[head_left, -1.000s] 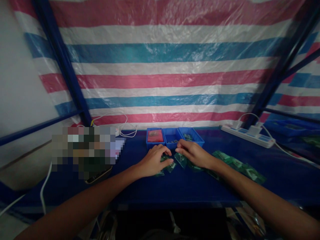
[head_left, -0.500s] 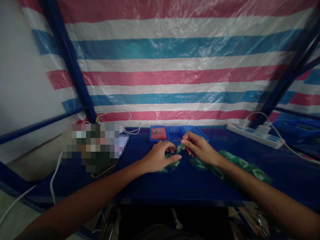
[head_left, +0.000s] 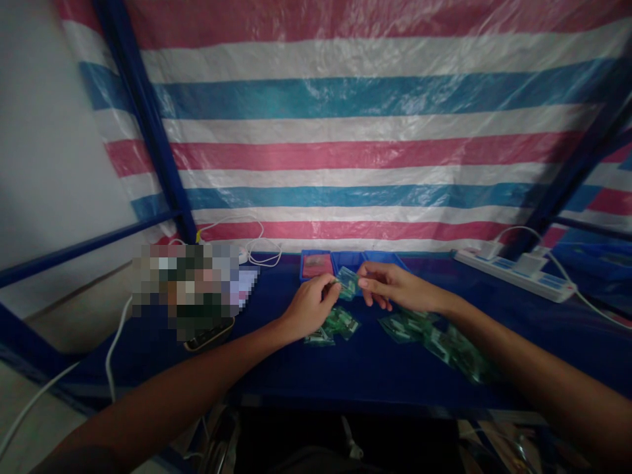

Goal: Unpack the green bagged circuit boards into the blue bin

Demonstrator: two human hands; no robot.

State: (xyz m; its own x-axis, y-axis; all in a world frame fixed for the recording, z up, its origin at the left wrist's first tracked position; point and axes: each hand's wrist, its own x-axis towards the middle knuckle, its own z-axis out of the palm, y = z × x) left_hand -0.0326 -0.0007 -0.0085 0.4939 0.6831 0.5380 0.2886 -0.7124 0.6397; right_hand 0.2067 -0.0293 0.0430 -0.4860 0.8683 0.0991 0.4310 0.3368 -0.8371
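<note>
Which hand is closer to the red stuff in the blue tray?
Left. The left hand is just on the near side of the red stuff, pinching a green bag. The right hand is farther off, to the right of the red stuff.

Tabletop (head_left: 306, 378): dark blue. Behind it: sheeting (head_left: 336, 155), horizontal stripes of pinkish red, white and blue. On it: bags (head_left: 340, 322), translucent green; trays (head_left: 348, 259), blue; packet (head_left: 317, 265), red; power strip (head_left: 501, 269), white.
</note>
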